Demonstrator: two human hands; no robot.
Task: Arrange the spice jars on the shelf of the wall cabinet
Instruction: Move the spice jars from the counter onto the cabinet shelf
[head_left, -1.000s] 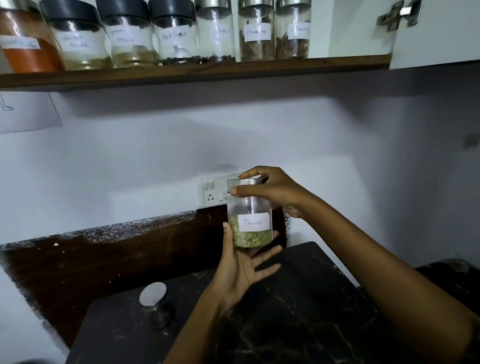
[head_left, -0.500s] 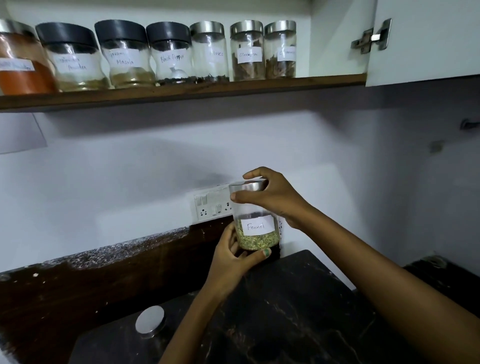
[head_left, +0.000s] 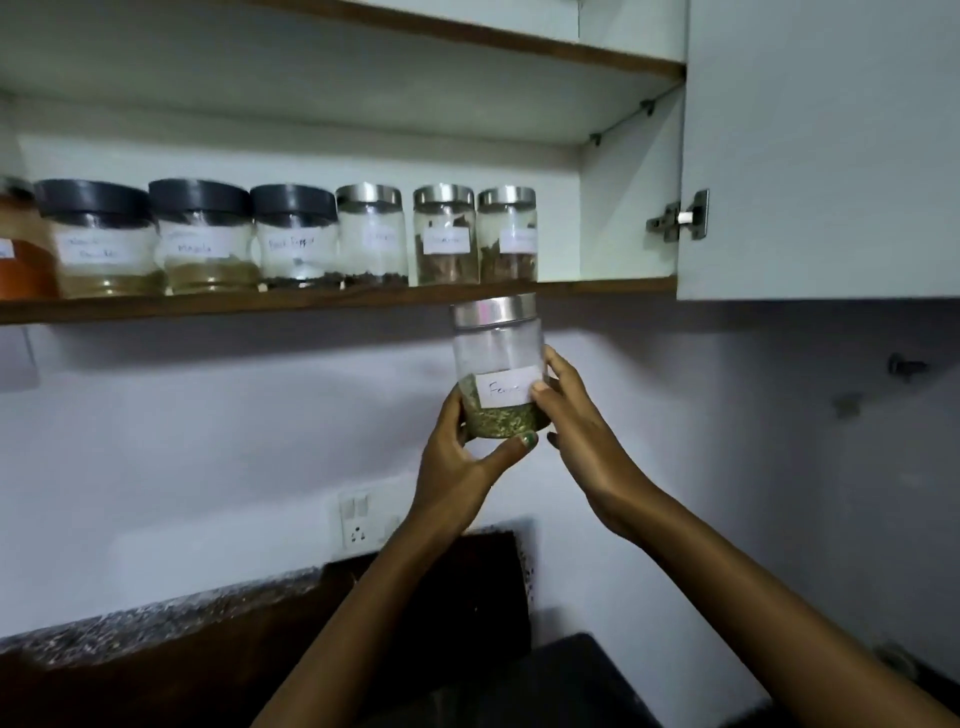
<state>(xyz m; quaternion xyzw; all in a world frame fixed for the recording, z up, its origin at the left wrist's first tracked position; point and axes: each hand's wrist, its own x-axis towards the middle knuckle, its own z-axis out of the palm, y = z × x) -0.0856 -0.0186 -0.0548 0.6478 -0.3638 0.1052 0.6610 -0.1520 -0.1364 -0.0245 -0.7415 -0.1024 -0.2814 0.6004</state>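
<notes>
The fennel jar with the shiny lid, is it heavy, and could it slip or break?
Probably light: the clear fennel jar with the steel lid holds green seeds only near its bottom. Its smooth, clear wall looks slippery, perhaps why the left hand cups its base and the right hand grips its side. If glass, which I cannot tell, it might break when dropped.

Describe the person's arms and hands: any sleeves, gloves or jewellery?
Both forearms are bare as far as the frame shows: no sleeves, gloves, watch or bracelets visible. The left hand has green polish on its thumbnail. The right hand shows no rings.
</notes>
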